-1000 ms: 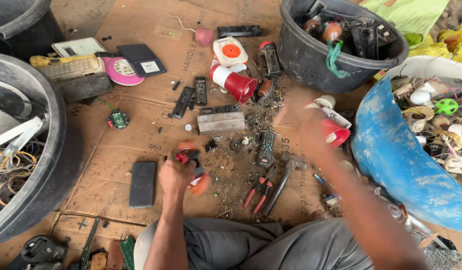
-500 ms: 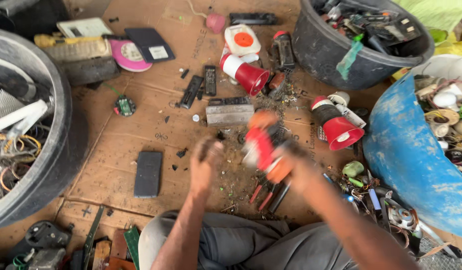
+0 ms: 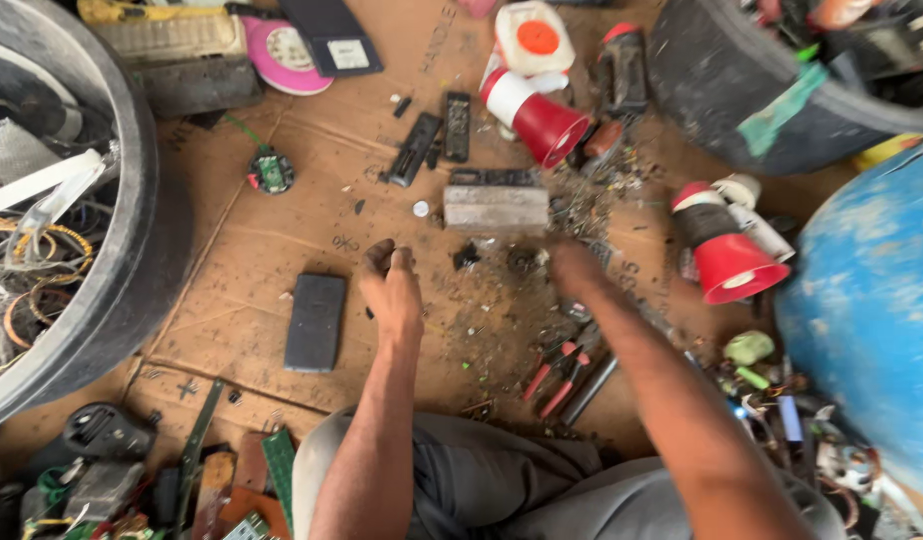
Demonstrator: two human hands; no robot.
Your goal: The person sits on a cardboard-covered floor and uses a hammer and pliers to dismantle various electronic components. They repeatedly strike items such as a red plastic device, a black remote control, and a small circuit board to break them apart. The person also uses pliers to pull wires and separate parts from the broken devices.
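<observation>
From the head camera, the left hand (image 3: 390, 285) is being held loosely curled above the cardboard sheet (image 3: 252, 250), with nothing visibly gripped. The right hand (image 3: 572, 265) is being blurred by motion over a scatter of small debris (image 3: 502, 300); whether it is open or holding anything cannot be told. A grey block (image 3: 496, 208) is lying just beyond it, red-handled pliers (image 3: 557, 365) just beside the forearm. Fingers are likely being exposed to sharp fragments there, and the red-and-white megaphone (image 3: 722, 250) nearby could be knocked by the sweeping arm.
</observation>
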